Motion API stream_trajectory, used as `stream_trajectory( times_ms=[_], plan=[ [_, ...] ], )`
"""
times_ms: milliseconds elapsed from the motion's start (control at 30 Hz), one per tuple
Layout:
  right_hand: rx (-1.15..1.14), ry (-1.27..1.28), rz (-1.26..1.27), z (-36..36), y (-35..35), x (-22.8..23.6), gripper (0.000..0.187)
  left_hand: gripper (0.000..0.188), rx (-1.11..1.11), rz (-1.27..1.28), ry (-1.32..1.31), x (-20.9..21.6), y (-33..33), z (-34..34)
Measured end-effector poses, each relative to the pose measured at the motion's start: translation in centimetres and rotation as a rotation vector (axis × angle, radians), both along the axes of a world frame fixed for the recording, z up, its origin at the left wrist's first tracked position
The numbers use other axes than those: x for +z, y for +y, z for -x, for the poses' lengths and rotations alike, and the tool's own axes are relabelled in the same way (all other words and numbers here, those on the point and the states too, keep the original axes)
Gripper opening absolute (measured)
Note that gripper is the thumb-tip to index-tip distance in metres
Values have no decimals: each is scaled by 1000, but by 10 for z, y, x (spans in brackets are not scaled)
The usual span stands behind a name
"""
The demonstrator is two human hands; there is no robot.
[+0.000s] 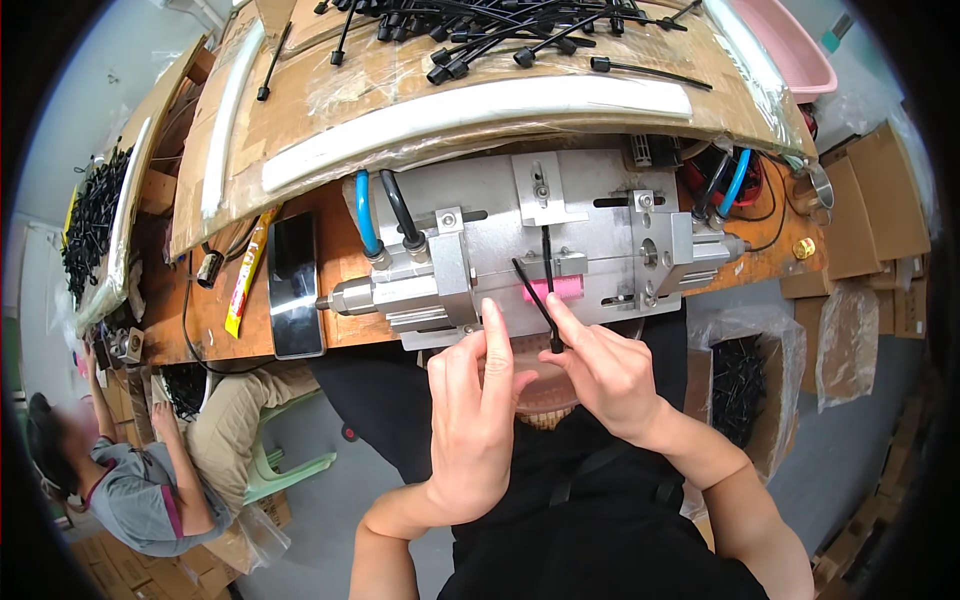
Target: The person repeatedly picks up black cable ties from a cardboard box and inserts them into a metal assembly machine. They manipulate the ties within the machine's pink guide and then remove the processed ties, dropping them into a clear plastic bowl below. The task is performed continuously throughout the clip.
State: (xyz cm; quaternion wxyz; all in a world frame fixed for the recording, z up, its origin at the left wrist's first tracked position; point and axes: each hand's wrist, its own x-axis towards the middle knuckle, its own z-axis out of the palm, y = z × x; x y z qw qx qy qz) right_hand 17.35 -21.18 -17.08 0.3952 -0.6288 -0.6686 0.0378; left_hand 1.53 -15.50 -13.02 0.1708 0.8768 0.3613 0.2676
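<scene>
My right hand (615, 380) pinches a thin black plastic rod (535, 304) close to its thicker capped end. The rod slants up and left over the front of a metal clamping fixture (500, 235). A second black rod (547, 250) stands in the middle of the fixture, by a small block. Around its lower part lies a bright pink cylinder (568, 287), partly covered by the held rod and my right index finger. My left hand (468, 430) is just left of the rod, index finger stretched toward the fixture's front edge; nothing shows in its grasp.
Air cylinders with blue hoses (366, 215) flank the fixture. A cardboard-covered shelf (400, 120) above carries many black rods (480, 35). A phone (297, 285) lies left. A box of black parts (738, 385) stands right. Another person (140, 490) sits at far left.
</scene>
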Motion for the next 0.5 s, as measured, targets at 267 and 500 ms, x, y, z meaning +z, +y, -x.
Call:
stream_trajectory(
  times_ms=[267, 500],
  plan=[
    [-33, -38, -93, -2, -3, 1, 62, 78, 28, -9, -47, 4, 6, 2],
    [-28, -58, -21, -1, 1, 2, 63, 77, 4, -18, -21, 5, 7, 4]
  ],
)
